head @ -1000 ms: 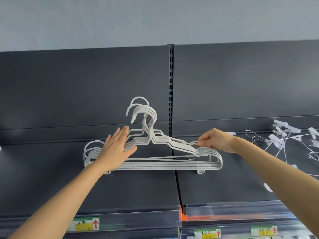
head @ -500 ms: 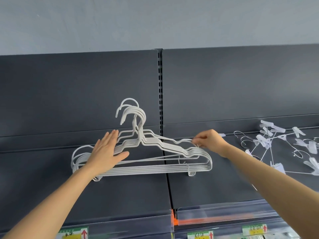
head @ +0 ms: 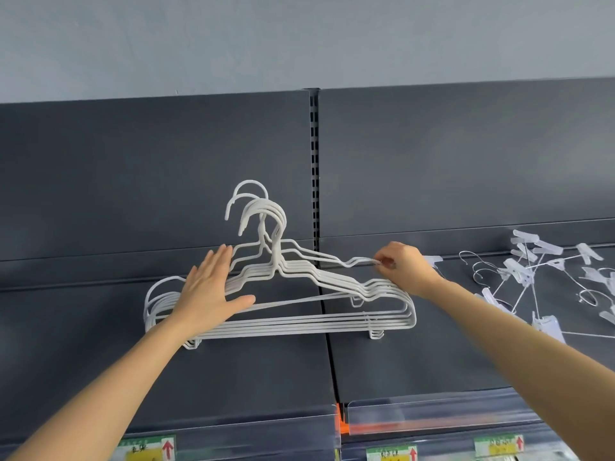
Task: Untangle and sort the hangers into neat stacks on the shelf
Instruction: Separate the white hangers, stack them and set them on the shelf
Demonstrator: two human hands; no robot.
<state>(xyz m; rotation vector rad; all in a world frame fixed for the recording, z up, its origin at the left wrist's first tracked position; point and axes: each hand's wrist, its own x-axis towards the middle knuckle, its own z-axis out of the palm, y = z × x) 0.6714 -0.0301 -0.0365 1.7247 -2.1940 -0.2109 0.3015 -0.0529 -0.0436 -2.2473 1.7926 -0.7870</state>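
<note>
Nearest, along the front lip of the dark grey metal shelf (head: pixel 249 377), runs a clear plastic label rail (head: pixel 432 414) with a small orange clip (head: pixel 342 425) at the joint between its two sections. Green-and-yellow price tags with red arrows (head: pixel 392 454) sit below the rail.

Two bare forearms reach up over the shelf. On its flat surface, across the seam between the sections, lies a stack of white plastic-coated wire hangers (head: pixel 299 322). Their bottom bars are nested close together and their hooks point toward the back. The left hand (head: pixel 208 291) lies flat on the left shoulders of this stack, fingers straight and slightly spread, thumb out to the side, pressing down. The right hand (head: pixel 404 266) pinches the right shoulder wire of the topmost white hanger (head: pixel 352 261) between thumb and fingertips. That hanger's right side is raised off the others and its bottom bar slants across the stack.

Further right on the same shelf, well apart from the stack, lies a jumble of thin metal wire hangers with translucent plastic clips (head: pixel 532 271), hooks and clips crossing one another.

Behind stands the dark grey back panel (head: pixel 149 178), split by a slotted upright (head: pixel 314 161). Above it is a pale grey wall (head: pixel 299 38).
</note>
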